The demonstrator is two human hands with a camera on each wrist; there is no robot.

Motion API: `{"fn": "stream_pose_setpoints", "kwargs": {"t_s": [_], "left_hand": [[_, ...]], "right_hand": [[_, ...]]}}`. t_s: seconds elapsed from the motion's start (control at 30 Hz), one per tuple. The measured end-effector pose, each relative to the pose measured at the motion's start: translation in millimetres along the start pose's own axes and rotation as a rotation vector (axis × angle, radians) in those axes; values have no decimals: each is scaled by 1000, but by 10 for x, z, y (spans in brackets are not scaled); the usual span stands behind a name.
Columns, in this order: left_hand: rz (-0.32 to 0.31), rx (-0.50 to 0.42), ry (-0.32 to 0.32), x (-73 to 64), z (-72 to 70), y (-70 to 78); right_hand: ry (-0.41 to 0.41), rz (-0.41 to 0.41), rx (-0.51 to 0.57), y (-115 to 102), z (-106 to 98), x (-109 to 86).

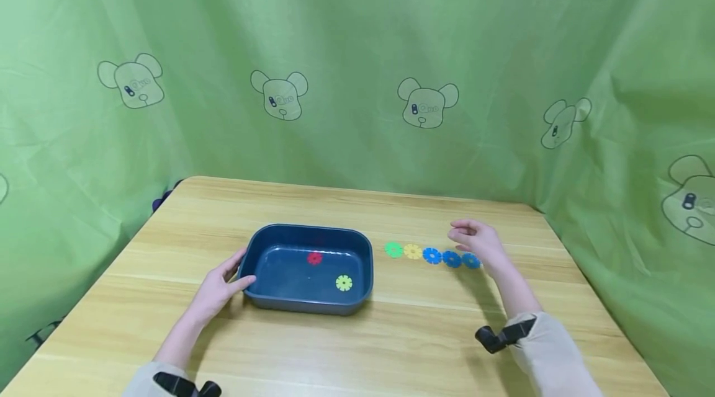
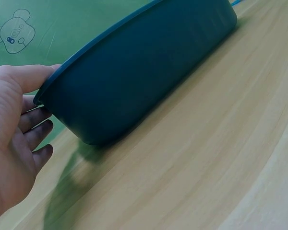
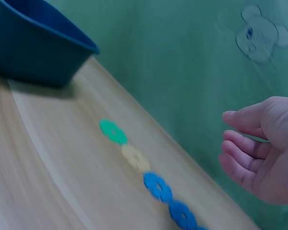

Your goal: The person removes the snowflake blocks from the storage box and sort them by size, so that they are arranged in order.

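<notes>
My left hand [image 1: 216, 290] holds the left end of a dark blue plastic basin [image 1: 307, 308], thumb over the rim and the other fingers against the outer wall, as the left wrist view also shows. Inside the basin lie a red notched disc [image 1: 314, 258] and a yellow-green notched disc [image 1: 343, 283]. Above the right end of a row of discs hovers my right hand [image 1: 479, 240], fingers loosely bent with nothing between them. That row runs from a green disc [image 1: 393, 250] through a yellow disc [image 1: 413, 252] to three blue discs [image 1: 432, 255], laid edge to edge.
A light wood table [image 1: 313, 360] carries everything. Behind it and at both sides hangs a green curtain [image 1: 346, 25] printed with bear heads. Black straps with small cameras [image 1: 505, 335] sit on both sleeves.
</notes>
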State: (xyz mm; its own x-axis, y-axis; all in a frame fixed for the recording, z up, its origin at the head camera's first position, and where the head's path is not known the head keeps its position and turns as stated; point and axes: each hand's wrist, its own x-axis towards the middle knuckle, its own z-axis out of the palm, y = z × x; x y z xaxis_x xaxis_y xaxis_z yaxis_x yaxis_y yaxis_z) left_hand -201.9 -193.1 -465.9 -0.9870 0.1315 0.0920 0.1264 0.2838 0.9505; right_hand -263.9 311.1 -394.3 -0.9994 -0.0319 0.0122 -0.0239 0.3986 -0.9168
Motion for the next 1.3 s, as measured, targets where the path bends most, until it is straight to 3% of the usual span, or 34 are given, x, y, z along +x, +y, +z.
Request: {"fn": "stream_pose_setpoints", "kwargs": {"t_s": [0.17,0.47,0.83,1.03,1.3], "left_hand": [[-1,0,2,-2,2,-14],[-10,-6,5,-10,0,-29],[-13,-7,7,-5,-5,-15],[-12,-3,9,4,-11,-8],[-14,-1,10,13,-6,-4]], "right_hand": [[-64,-34,4,-164,201,50],[-254,-68,7,-379,617,160],[-370,-105,71,-602,1201,215],[-478,-108,23,-710,1552,207],[-564,-34,-107,-684,1939,167]]}}
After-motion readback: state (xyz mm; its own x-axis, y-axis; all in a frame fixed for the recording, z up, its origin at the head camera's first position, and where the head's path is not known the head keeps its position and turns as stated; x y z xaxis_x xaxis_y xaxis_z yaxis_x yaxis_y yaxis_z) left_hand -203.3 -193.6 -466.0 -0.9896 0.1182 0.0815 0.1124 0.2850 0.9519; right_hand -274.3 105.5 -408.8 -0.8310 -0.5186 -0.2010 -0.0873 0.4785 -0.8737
